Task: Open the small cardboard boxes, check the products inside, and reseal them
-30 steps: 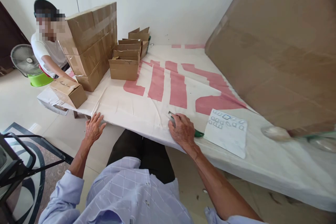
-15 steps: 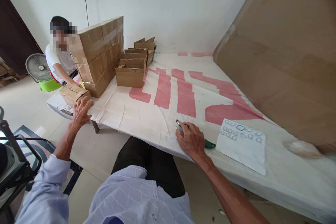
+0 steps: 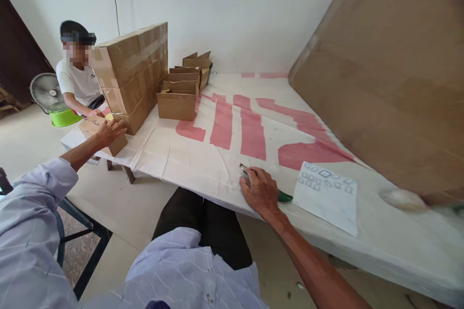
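At the table's left end, my left hand [image 3: 109,133] is laid over a closed cardboard box [image 3: 118,145], its fingers reaching across the top and gripping it. A co-worker's hand [image 3: 94,113] is at the far end of the same box. My right hand [image 3: 261,190] rests on the table, closed around a green-handled tool [image 3: 285,196]. The tool's metal tip pokes out past the fingers, and its middle is hidden under my palm. A white sheet [image 3: 328,199] with small drawn box shapes lies to the right of this hand.
Taped boxes [image 3: 132,75] form a tall stack behind my left hand. Several open-topped boxes [image 3: 176,106] stand in a row beside it. A large cardboard panel [image 3: 391,82] leans at the right. The co-worker [image 3: 78,79] sits beyond the stack, near a fan [image 3: 47,92].
My left hand has moved forward from the box's near edge onto its top. The box has shifted slightly toward me. My right hand stays on the tool.
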`<state>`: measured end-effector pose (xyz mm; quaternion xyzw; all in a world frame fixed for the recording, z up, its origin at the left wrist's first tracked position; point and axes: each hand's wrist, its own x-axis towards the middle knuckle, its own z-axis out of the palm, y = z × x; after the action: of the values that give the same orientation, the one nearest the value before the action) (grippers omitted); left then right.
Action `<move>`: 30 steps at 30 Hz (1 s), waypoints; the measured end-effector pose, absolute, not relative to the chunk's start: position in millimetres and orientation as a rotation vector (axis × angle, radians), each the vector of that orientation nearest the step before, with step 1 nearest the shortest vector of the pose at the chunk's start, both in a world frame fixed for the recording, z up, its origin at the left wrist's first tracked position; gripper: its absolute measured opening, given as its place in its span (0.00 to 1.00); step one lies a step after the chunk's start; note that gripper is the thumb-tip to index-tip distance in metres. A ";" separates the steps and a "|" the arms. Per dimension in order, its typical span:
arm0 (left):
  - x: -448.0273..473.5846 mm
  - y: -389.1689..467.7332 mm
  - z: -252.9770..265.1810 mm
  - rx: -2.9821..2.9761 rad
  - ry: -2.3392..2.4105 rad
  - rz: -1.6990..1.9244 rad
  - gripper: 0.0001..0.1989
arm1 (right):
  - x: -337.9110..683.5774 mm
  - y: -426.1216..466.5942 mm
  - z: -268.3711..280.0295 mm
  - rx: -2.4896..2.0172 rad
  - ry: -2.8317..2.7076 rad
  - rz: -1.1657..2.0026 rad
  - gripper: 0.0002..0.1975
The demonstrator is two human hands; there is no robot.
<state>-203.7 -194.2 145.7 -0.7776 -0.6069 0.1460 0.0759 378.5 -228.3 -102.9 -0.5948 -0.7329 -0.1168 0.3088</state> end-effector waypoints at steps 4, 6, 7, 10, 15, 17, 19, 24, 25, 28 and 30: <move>-198.9 -188.8 166.3 -2.341 -1.748 0.616 0.42 | 375.6 -226.9 -98.0 -1.604 -1.938 -0.261 0.15; -193.6 -189.1 174.9 -2.325 -1.721 0.689 0.43 | 374.4 -225.6 -97.5 -1.613 -1.925 -0.253 0.15; -189.5 -189.9 177.7 -2.314 -1.712 0.719 0.43 | 373.9 -225.1 -97.9 -1.615 -1.919 -0.250 0.15; -169.2 -194.0 177.8 -2.316 -1.705 0.736 0.44 | 373.7 -224.3 -100.4 -1.612 -1.915 -0.243 0.16; -101.6 -204.3 161.1 -2.623 -1.612 0.446 0.49 | 376.4 -224.8 -104.4 -1.606 -1.918 -0.274 0.16; -66.4 -208.1 156.1 -2.744 -1.531 0.323 0.49 | 377.8 -225.2 -105.3 -1.606 -1.927 -0.278 0.16; -30.4 -210.7 153.2 -2.829 -1.455 0.206 0.48 | 379.2 -225.7 -106.1 -1.607 -1.937 -0.276 0.16; 57.0 -213.5 145.3 -2.972 -1.316 -0.027 0.50 | 383.0 -227.7 -108.0 -1.603 -1.951 -0.267 0.16; 72.4 -214.4 142.6 -2.994 -1.287 -0.064 0.51 | 383.8 -228.3 -108.0 -1.601 -1.955 -0.268 0.17; 101.1 -219.8 134.4 -3.072 -1.208 -0.201 0.50 | 385.8 -230.2 -107.4 -1.606 -1.972 -0.272 0.17; 96.3 -224.5 130.4 -3.091 -1.220 -0.394 0.49 | 386.3 -231.2 -107.0 -1.609 -1.976 -0.267 0.17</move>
<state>96.3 -224.5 130.4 -0.9189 -0.3626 -0.1171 -0.1024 386.3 -231.2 -107.0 -0.6017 -0.7392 -0.0998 0.2856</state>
